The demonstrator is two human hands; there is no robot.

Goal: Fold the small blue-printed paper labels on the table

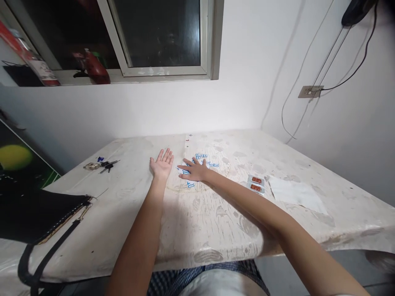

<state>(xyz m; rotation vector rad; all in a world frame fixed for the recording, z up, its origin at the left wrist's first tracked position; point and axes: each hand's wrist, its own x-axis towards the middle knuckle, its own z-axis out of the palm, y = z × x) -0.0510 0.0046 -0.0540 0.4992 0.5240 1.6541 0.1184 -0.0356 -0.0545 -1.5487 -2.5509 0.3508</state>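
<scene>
My left hand (pixel 162 165) lies palm up on the table, fingers stretched out and nothing in it. To its right, my right hand (pixel 195 169) is palm down with its fingers spread, over a scatter of small blue-outlined pieces (pixel 201 156). Part of that scatter is hidden under the palm and fingers. More of the blue pieces (pixel 191 184) show just below the hand, and others lie past its fingertips and to its right. What exactly these pieces are is too small to tell.
A patterned cloth covers the table (pixel 197 222). Keys (pixel 106 165) and a black bag (pixel 46 213) with a strap lie at left. On the right are a clear packet with red-brown contents (pixel 256 180) and a white sheet (pixel 296 193). A wall (pixel 240 98) closes the back.
</scene>
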